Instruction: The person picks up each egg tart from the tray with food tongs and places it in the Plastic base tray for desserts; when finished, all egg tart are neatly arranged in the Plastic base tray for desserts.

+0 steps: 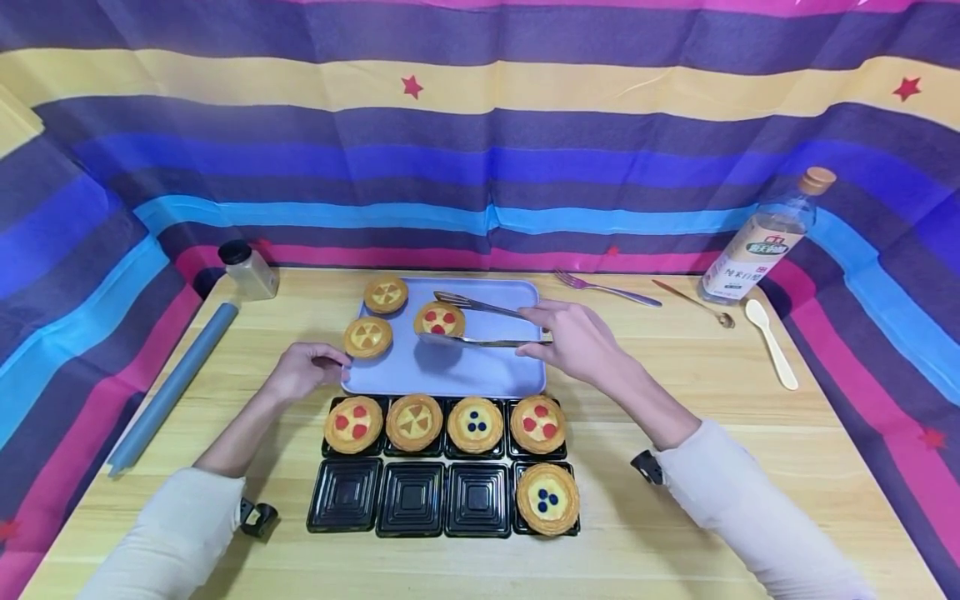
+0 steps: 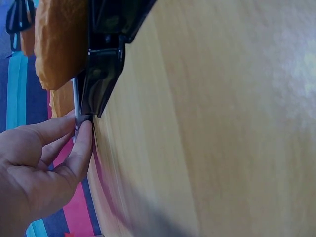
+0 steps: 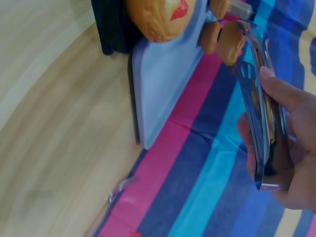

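My right hand [image 1: 573, 337] grips a pair of metal tongs [image 1: 491, 342]. Between the tong tips is an egg tart with red pieces [image 1: 437, 317], over the blue tray [image 1: 495, 375]; in the right wrist view that tart [image 3: 230, 43] hangs off the tray's surface. At the tray's near left corner, my left hand [image 1: 303, 371] pinches the edge between thumb and fingers, as the left wrist view of this hand [image 2: 47, 160] also shows. Two tarts with tan wedges, one farther back [image 1: 386, 295] and one nearer [image 1: 367, 337], sit along the tray's left side.
In front of the tray, two rows of black square boxes [image 1: 411, 498] hold several topped tarts [image 1: 475, 427]. A grey roll [image 1: 176, 383] and a black-capped jar [image 1: 250, 271] stand left. Rightward lie a fork [image 1: 607, 289], a thin spoon [image 1: 693, 302], a white spoon [image 1: 772, 346] and a bottle [image 1: 757, 242].
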`<state>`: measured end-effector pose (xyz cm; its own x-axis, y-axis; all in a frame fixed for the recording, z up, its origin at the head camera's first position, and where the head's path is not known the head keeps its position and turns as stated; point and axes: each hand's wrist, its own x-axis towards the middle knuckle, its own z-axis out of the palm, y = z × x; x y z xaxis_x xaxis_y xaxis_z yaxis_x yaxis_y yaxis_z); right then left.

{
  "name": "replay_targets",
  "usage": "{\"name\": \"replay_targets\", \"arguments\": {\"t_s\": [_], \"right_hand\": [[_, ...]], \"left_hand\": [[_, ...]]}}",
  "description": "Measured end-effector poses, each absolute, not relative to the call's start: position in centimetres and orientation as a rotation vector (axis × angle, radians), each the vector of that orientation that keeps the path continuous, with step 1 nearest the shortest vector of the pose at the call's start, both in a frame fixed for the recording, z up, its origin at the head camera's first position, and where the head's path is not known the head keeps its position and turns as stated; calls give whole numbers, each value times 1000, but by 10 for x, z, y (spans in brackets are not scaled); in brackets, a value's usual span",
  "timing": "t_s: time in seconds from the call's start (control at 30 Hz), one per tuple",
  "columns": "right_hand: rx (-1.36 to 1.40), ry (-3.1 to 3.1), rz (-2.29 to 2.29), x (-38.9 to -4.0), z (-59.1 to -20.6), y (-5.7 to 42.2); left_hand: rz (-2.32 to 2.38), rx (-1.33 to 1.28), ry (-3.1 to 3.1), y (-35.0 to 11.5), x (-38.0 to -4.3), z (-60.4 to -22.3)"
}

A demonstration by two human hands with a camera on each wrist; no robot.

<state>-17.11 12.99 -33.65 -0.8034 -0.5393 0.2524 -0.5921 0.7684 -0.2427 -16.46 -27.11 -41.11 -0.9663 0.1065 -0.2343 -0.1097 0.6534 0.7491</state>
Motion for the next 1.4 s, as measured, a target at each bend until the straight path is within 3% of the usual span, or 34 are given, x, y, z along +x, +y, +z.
{"name": "replay_targets", "arguments": {"t_s": [0.67,1.4], "right_hand": [[1061,-2732,534,-113,-324,190],[1200,-2775,650,-57,-343,203]], "left_hand": [[1170,24,2630,-271,-165,-409],[1161,-3,2622,-272,-165,-409]]}}
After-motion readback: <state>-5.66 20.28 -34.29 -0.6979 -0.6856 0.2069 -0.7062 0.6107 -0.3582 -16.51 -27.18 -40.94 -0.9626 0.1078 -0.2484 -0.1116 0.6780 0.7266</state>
